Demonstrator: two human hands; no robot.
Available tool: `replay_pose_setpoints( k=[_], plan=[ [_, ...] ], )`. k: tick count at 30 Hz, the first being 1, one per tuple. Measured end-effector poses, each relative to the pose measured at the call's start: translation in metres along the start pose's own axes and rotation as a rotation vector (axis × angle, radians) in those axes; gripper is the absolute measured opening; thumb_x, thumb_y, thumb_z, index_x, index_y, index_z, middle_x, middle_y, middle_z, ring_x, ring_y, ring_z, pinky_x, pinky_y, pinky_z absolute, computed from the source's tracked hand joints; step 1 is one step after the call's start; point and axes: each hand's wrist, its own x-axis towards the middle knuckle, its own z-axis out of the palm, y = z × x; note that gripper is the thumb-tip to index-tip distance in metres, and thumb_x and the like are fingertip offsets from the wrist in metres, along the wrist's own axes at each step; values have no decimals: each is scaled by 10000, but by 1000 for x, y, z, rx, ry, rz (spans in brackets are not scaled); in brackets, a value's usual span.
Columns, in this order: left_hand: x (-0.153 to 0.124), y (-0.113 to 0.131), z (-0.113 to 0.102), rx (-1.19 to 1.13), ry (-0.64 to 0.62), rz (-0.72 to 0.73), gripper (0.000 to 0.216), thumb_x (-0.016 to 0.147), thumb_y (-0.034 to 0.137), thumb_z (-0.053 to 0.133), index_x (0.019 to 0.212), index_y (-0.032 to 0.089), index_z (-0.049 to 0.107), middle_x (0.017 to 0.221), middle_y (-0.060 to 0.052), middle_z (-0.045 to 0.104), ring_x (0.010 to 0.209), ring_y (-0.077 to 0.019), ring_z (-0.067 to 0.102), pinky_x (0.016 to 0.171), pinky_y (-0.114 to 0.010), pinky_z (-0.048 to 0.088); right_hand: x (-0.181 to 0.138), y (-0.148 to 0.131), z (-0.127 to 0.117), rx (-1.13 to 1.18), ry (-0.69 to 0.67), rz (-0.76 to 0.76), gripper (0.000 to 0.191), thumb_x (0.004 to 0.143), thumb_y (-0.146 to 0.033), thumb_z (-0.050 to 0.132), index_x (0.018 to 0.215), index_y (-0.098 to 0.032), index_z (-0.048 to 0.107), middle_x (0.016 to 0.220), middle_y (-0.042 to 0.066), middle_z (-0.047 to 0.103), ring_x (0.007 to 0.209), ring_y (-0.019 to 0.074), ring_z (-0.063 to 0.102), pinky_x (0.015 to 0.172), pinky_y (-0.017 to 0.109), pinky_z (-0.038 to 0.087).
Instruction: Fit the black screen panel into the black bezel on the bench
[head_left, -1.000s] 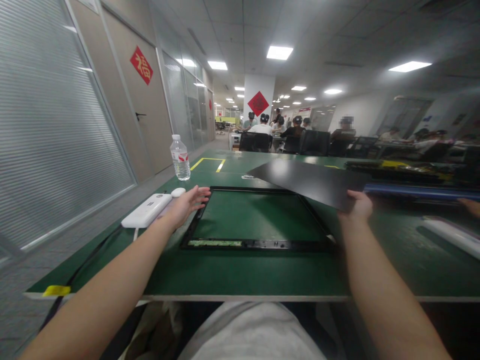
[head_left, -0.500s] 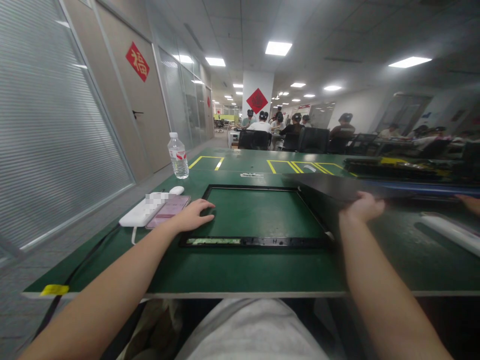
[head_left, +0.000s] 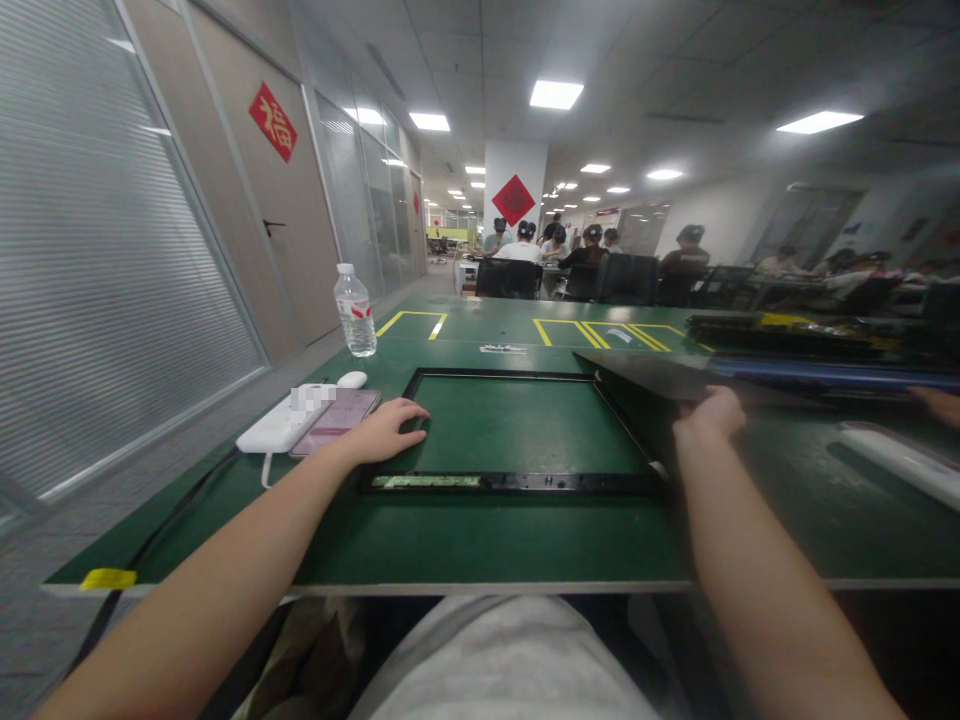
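A thin black rectangular frame (head_left: 577, 483) lies flat on the green table, with a narrow green strip (head_left: 427, 482) along the left part of its near side. Over the frame's left side rests my left hand (head_left: 388, 428), open, thumb and fingers apart and extended; its underside is hidden. My right hand (head_left: 716, 412) is closed on the edge of a dark flat panel (head_left: 652, 375). That panel stands tilted beside the frame's right side, its left edge close to or touching the frame. Blur hides part of the panel and of my right fingers.
Left of the frame are a phone (head_left: 341, 418), a white power strip (head_left: 281, 425), a white mouse (head_left: 352, 380) and a water bottle (head_left: 355, 312). To the right lie a long white object (head_left: 900, 460), dark stacked parts (head_left: 787, 338) and another person's hand (head_left: 937, 405).
My right hand has shifted slightly left, and the tilted panel has moved with it. My left hand and the frame have stayed in place.
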Motion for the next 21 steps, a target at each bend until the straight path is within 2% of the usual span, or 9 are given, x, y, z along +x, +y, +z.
replay_pose_setpoints(
  k=[6,15,21],
  plan=[
    [0,1,0,2,0,6,543,822,546,548,1168,163,718,1283,-190,662,1228,-355,602,1115,-513,444,11,10,0,-81,-29,25,234,707,7,535,825,-194,527,949,-10,611,764,104,624,565,188,567],
    [1,-1,1,-20,7,1,552,813,592,568,1136,176,733,1279,-186,658,1224,-369,606,1123,-518,433,27,22,-1,-117,-4,28,275,632,32,535,803,-183,530,882,-17,598,729,115,625,557,207,579],
    [1,-3,2,0,-4,4,542,827,557,549,1168,174,726,1292,-184,651,1232,-357,597,1123,-514,431,34,29,-3,-129,15,45,290,609,41,537,802,-174,559,815,-27,589,694,112,612,547,207,577]
  ],
)
